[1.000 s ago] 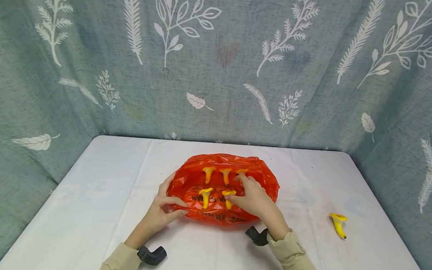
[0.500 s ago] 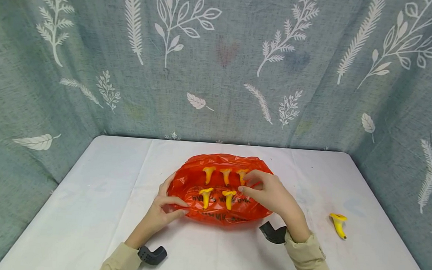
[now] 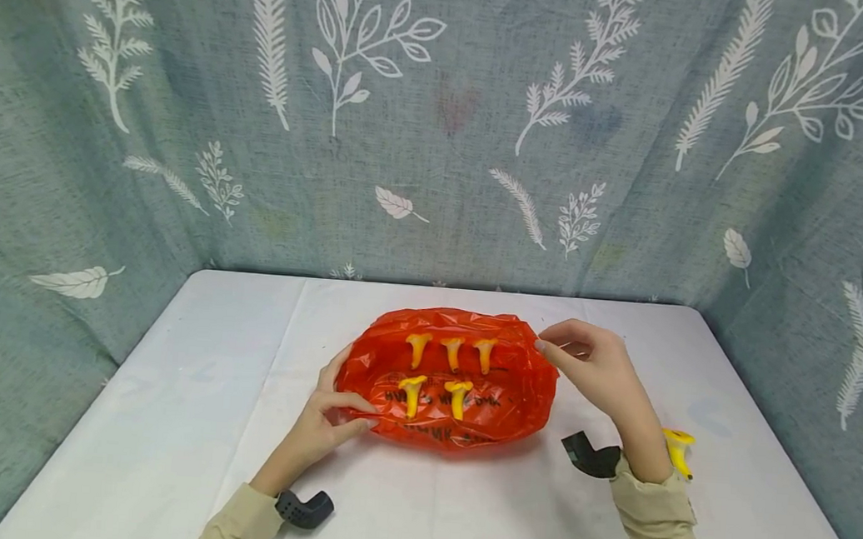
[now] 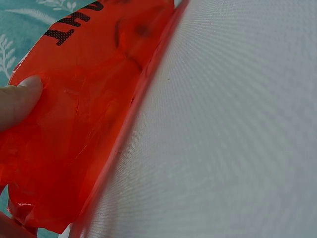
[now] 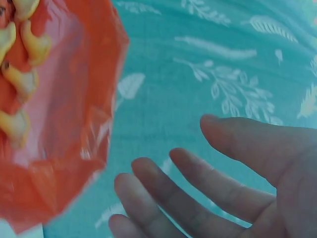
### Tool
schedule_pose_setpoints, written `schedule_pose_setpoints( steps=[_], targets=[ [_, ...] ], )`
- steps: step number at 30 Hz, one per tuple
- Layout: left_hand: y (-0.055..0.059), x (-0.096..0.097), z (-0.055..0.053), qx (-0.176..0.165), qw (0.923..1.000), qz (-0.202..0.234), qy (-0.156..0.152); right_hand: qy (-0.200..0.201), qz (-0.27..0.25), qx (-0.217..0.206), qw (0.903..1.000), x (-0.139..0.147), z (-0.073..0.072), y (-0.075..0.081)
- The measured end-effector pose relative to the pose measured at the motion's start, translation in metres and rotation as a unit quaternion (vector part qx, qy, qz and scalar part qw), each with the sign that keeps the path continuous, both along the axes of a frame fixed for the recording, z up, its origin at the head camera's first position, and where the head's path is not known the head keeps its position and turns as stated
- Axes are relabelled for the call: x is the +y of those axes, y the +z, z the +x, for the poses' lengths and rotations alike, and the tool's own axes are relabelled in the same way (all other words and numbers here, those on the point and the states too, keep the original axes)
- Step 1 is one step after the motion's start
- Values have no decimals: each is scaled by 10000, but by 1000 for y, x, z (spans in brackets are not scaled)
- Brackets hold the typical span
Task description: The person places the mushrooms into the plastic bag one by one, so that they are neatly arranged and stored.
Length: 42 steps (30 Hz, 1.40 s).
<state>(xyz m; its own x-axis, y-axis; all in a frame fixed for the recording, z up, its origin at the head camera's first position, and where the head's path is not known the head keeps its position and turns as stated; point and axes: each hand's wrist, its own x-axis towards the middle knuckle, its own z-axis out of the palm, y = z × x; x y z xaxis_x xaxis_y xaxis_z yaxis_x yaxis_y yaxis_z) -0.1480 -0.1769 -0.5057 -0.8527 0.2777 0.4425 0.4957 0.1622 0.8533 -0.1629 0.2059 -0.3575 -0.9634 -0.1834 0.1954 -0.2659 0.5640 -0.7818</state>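
Observation:
A red plastic bag (image 3: 382, 358) lies with its mouth spread open on the table, dark print on it. Several yellow chanterelle mushrooms (image 3: 413, 395) sit inside in two rows. My left hand (image 3: 323, 419) pinches the bag's front left rim; in the left wrist view its thumb (image 4: 20, 101) presses on the red plastic. Beside the bag's right rim is my right hand (image 3: 604, 373), holding nothing. The right wrist view shows its fingers (image 5: 237, 194) spread and apart from the bag. One more chanterelle (image 3: 679, 448) lies at the right, partly covered by the right forearm.
A white cloth covers the table (image 3: 230, 356). Grey-green curtains (image 3: 438, 178) with white leaf patterns stand behind it and along both sides. Dark wrist mounts (image 3: 303, 511) stick out from both sleeves.
My right hand has drawn out of the bag and moved right, leaving the upper right chanterelle in view in its row. The left hand has stayed on the rim.

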Motion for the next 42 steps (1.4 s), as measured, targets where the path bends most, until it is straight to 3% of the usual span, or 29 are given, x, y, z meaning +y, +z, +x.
schedule_pose_setpoints(
  steps=[10,19,24,32,42],
  targets=[
    [-1,-1,2,-141,9998,-121,92,-590,-1,109,9982,31,0,5],
    [32,8,16,-386,9991,-164,98,-939,13,395,9948,52,3,8],
    [35,8,18,-412,9988,-199,145,-990,-285,478,9935,69,-1,3],
    [31,9,16,-424,9990,-132,76,-651,-819,482,9933,109,-3,-23],
    [30,8,16,-450,9989,-89,81,-555,-1179,121,9914,159,15,-65]
  ],
)
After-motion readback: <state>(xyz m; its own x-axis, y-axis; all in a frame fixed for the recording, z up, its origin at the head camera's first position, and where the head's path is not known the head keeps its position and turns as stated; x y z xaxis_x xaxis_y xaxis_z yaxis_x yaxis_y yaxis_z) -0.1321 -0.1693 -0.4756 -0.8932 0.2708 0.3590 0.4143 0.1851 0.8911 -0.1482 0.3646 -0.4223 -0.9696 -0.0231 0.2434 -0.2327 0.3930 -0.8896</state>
